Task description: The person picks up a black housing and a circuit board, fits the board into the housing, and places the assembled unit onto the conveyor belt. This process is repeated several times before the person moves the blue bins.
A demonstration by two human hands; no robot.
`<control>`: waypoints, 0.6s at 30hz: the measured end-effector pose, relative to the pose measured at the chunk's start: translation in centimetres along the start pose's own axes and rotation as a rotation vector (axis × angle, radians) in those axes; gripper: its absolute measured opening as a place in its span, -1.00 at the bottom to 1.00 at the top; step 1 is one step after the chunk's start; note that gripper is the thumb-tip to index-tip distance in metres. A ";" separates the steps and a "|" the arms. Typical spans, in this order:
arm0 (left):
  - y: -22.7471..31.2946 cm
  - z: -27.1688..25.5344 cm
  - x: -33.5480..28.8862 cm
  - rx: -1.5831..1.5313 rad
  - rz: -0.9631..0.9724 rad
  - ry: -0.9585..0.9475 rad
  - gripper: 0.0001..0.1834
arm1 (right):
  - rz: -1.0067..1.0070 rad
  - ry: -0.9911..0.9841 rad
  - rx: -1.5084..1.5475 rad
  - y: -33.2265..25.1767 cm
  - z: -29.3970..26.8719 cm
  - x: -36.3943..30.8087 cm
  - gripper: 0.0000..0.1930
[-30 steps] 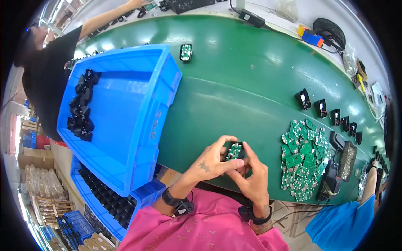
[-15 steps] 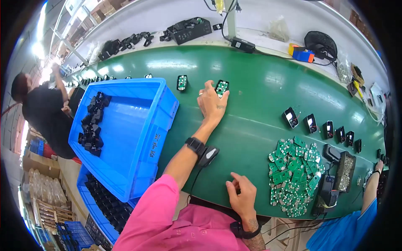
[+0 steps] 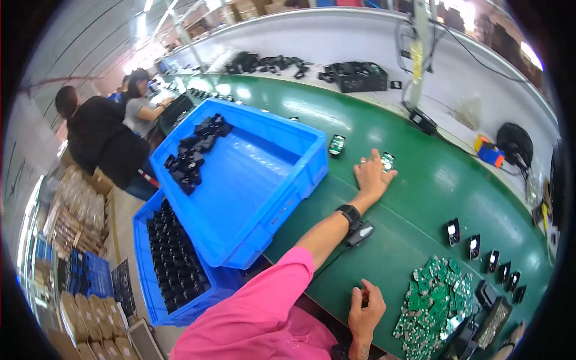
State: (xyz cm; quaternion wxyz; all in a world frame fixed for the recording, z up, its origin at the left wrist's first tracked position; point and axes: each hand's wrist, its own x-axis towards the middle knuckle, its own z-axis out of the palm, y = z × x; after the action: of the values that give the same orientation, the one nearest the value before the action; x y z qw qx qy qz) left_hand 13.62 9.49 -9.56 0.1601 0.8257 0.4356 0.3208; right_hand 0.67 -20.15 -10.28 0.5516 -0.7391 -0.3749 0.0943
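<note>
My left hand [image 3: 372,179] reaches over the green table [image 3: 312,225], fingers spread and thumb out to the side. A small black housing with a green circuit board [image 3: 388,161] in it lies beside its index finger and thumb; I cannot tell whether they touch it. Just to the left, a second board-filled housing [image 3: 337,145] rests on the table. My right hand [image 3: 367,309] hovers by the near table edge, holding nothing, its fingers loosely bent and apart. Beside it spreads a heap of green circuit boards [image 3: 433,300].
A large blue bin [image 3: 252,237] with black parts stands at the left, over another blue bin [image 3: 141,264] full of black parts. Several black housings [image 3: 474,246] line the right side. A black box [image 3: 360,77] sits on the back ledge. Other people [image 3: 105,135] stand far left.
The whole view has swung left, so the table and my hands appear further right and lower. My left hand stays by the same housing. My right hand remains empty.
</note>
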 end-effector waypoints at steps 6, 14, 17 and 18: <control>0.4 -1.5 -3.3 -0.141 0.239 0.197 -0.60 | 0.053 0.003 0.023 0.2 -0.3 -0.3 -0.81; -2.8 -6.7 -11.7 -0.569 0.235 -0.089 -0.85 | -0.034 -0.036 -0.180 -1.6 -1.2 0.5 -0.74; -3.8 -8.0 -13.9 -0.629 0.202 -0.172 -0.78 | -0.115 -0.025 -0.193 -1.0 -0.7 0.4 -0.74; -4.0 -8.0 -14.1 -0.619 0.197 -0.165 -0.78 | -0.082 -0.026 -0.188 -0.7 -0.7 0.3 -0.74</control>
State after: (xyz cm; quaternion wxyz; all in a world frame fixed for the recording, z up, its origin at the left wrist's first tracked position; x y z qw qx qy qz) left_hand -0.08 0.04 -11.28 0.4061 0.7992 0.2210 0.3840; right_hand 0.95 -20.36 -9.37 0.4785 -0.7704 -0.4190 0.0456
